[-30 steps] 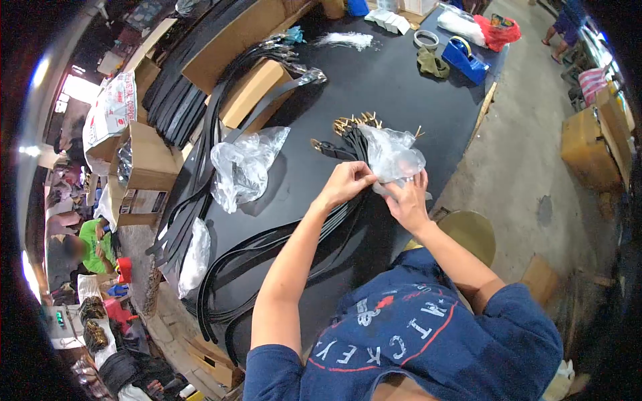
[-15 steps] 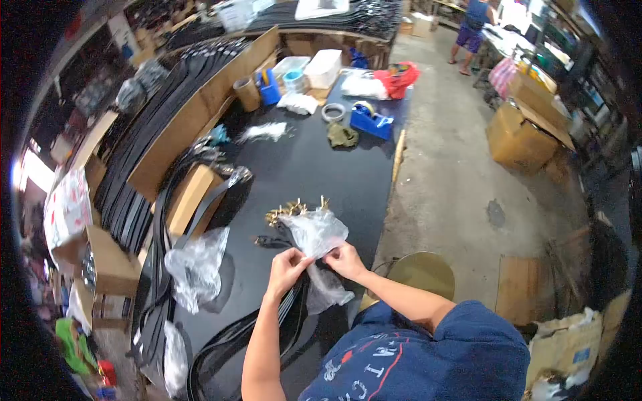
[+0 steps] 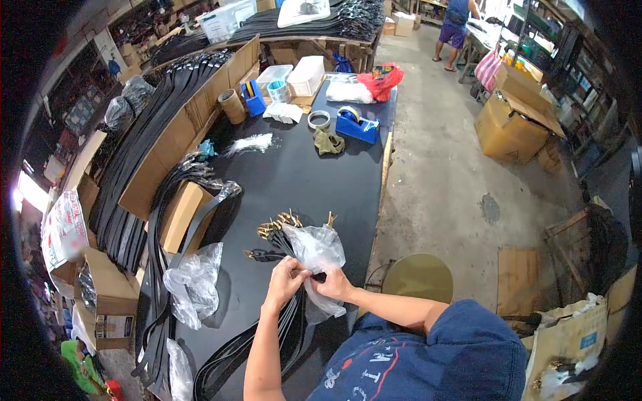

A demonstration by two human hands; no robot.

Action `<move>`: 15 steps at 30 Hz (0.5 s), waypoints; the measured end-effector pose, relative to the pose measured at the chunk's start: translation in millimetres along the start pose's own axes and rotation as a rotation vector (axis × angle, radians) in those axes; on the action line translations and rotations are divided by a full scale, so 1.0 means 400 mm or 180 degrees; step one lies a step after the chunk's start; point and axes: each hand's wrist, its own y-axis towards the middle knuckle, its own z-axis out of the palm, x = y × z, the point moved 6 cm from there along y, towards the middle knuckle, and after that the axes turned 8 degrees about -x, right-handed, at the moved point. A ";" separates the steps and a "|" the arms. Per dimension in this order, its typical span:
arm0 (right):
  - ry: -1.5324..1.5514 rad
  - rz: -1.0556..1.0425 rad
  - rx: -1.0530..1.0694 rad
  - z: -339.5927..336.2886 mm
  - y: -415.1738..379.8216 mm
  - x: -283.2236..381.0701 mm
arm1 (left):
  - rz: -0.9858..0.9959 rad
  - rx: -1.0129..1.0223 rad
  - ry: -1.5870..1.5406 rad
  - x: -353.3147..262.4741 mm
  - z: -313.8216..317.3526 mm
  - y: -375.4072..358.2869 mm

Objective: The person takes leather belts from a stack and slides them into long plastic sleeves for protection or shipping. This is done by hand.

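A clear plastic bag (image 3: 319, 248) lies crumpled over a bundle of black straps (image 3: 287, 327) on the dark table. Gold-coloured metal ends (image 3: 279, 226) of the straps stick out beyond the bag. My left hand (image 3: 286, 283) pinches the bag's near edge, over the straps. Close beside it, my right hand (image 3: 334, 285) has its fingers closed on the same bag, and part of the plastic hangs below that hand. The fingertips nearly meet, so exactly what lies between them is partly hidden.
Another clear bag (image 3: 195, 284) and a cardboard box (image 3: 184, 217) with straps lie to the left. Farther up the table are a blue tape dispenser (image 3: 356, 125), a tape roll (image 3: 319, 120) and white containers (image 3: 306, 75). A stool (image 3: 418, 281) stands at right; a person (image 3: 455, 30) is far back.
My hands have come closer together on the bag, the right one moving left. The bag's top has shifted, showing more of the gold ends. The view has tilted slightly.
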 end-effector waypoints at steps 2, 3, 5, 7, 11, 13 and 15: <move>0.0033 -0.0027 -0.0007 0.000 0.001 -0.003 | -0.0081 0.0068 -0.0098 0.002 0.001 0.000; 0.0059 -0.0062 -0.0012 0.000 0.001 -0.005 | -0.0155 0.0129 -0.0201 0.002 0.003 0.001; -0.0029 0.0023 0.0026 0.004 0.003 -0.017 | -0.0128 0.0200 -0.0118 0.002 0.006 0.005; -0.0112 0.0092 0.0051 0.007 0.007 -0.030 | -0.0082 0.0268 -0.0025 0.006 0.010 0.009; 0.0019 0.1120 0.0478 0.027 0.015 -0.064 | -0.0414 -0.0178 -0.0767 0.054 -0.008 -0.014; 0.0699 0.1062 0.0668 0.037 0.024 -0.068 | -0.0828 -0.0380 -0.1607 0.061 -0.020 -0.031; 0.0747 0.1002 0.0801 0.028 0.026 -0.085 | -0.1110 -0.0837 -0.2422 0.108 -0.031 -0.042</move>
